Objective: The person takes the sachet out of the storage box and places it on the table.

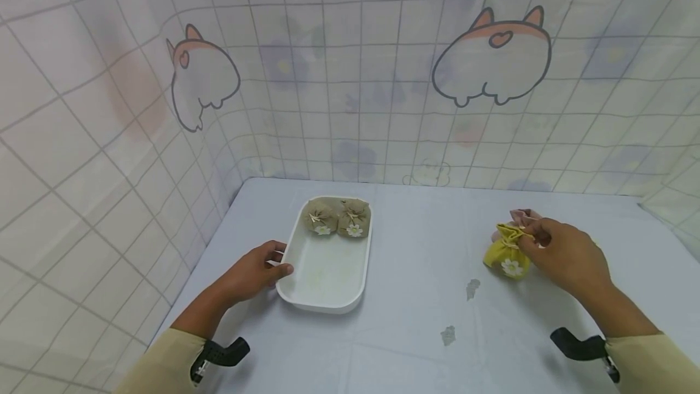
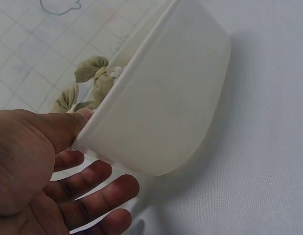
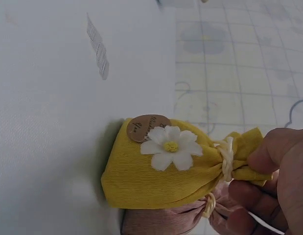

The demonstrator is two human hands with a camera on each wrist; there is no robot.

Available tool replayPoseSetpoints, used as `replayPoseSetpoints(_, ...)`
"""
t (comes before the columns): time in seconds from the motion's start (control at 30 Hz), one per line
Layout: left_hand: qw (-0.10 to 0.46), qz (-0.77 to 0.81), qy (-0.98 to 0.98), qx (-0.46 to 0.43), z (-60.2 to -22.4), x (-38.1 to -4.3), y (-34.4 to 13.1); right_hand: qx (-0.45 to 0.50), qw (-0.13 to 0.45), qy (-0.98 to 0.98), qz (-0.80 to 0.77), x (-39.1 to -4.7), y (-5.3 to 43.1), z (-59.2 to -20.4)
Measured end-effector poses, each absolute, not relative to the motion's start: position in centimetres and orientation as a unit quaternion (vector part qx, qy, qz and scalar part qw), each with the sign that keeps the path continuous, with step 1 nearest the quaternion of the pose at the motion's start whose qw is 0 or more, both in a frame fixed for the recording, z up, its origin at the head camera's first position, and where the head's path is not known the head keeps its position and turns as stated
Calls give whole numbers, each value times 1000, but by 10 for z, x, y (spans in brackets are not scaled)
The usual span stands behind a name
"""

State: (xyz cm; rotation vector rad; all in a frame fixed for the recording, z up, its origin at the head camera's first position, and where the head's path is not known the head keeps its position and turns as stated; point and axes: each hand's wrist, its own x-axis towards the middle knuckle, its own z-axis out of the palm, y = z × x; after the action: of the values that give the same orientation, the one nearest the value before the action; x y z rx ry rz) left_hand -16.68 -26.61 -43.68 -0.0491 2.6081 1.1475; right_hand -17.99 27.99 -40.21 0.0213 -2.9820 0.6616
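Note:
My left hand [image 1: 247,273] holds the left rim of a white tray [image 1: 325,275], its thumb over the edge and the other fingers outside. In the tray's far end sit two beige drawstring pouches [image 1: 354,219], each with a white flower. Over on the right, my right hand [image 1: 574,255] pinches the gathered neck of a yellow drawstring pouch [image 3: 156,186]. That pouch carries a white flower and a round brown tag. Close behind it is a pink drawstring pouch [image 3: 158,221], partly hidden by the yellow one; whether the fingers touch it, I cannot tell.
A white cloth covers the table [image 1: 415,297]. Two small grey patches [image 1: 448,335] mark it between the tray and the yellow pouch. A grid-patterned curtain [image 1: 383,78] hangs behind the table and along its left side.

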Motion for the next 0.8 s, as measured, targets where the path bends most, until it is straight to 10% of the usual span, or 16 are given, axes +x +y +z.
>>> replayPoseSetpoints(0.8,146,396,906,-18,-434,-165,-266,40,69,-966,246,-182,268,-387)
